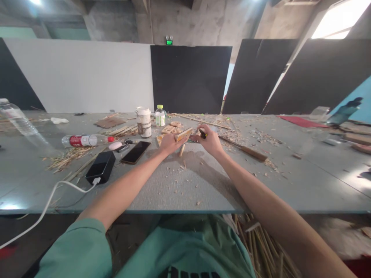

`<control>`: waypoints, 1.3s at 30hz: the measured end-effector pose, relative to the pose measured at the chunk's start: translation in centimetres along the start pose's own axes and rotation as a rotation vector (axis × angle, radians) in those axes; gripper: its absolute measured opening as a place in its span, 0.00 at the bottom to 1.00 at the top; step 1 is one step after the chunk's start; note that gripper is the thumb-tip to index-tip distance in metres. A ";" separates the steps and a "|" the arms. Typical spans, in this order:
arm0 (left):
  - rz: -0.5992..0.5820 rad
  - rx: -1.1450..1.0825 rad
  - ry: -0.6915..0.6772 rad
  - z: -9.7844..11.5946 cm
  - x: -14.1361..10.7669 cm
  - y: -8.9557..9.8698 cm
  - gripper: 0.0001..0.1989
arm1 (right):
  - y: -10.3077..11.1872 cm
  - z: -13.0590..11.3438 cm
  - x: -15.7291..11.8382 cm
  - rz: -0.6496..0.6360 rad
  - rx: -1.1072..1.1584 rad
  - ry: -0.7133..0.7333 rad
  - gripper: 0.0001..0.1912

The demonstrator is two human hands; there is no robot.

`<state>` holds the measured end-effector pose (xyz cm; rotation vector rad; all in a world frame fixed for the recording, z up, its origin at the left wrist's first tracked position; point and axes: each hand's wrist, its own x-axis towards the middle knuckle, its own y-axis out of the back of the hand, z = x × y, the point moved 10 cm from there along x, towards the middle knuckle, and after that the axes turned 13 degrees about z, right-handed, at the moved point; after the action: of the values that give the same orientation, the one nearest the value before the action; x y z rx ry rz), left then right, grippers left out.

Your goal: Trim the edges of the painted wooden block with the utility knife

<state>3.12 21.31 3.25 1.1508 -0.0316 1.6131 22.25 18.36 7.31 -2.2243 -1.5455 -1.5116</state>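
My left hand [170, 144] is closed around a small flat piece of light wood [184, 134], tilted up above the table. Close beside it, my right hand [212, 140] grips a small black-and-yellow tool [203, 134], which looks like a utility knife; its blade end is hard to make out. The tool's front end is near the wood, but I cannot tell whether they touch. A short wooden stick [182, 150] shows just below the held piece. Wood pieces [167, 129] and shavings lie behind my hands.
Left of my hands are a phone [136, 152], a black power bank [101, 167] with a white cable, a lying bottle [84, 140], a paper cup [143, 122] and a small bottle [160, 116]. A wooden-handled tool [252, 153] lies right. Shavings litter the grey table [162, 189].
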 end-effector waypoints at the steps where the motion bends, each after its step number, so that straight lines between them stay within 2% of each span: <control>1: 0.052 0.060 -0.001 -0.3 0.0 0.5 0.24 | 0.1 0.1 0.0 0.009 -0.042 -0.007 0.22; 4: 0.125 0.191 -0.035 -0.5 -0.2 1.1 0.23 | -0.4 0.0 -0.5 -0.026 -0.130 0.008 0.20; 6: 0.127 0.247 -0.073 -0.3 -0.3 1.0 0.22 | -1.1 -0.3 -1.1 -0.063 -0.170 0.026 0.21; 11: 0.128 0.328 -0.122 0.4 -0.5 0.5 0.20 | -2.6 -1.2 -2.1 -0.115 -0.258 0.036 0.35; 20: 0.110 0.384 -0.142 0.9 -0.7 0.3 0.18 | -3.0 -1.1 -2.3 -0.168 -0.320 0.028 0.39; 31: 0.051 0.368 -0.161 0.8 -0.8 -0.3 0.19 | -3.3 -1.1 -2.3 -0.183 -0.358 0.037 0.38; 36: 0.047 0.378 -0.138 0.3 -0.7 -0.6 0.22 | -3.7 0.0 -1.9 -0.172 -0.417 -0.013 0.36; 39: 0.044 0.375 -0.123 0.1 -0.7 -1.0 0.23 | -3.7 1.2 -1.5 -0.155 -0.447 -0.059 0.32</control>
<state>3.93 21.14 2.35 1.5446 0.1736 1.6272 20.28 19.80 3.88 -2.4324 -1.5517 -2.0278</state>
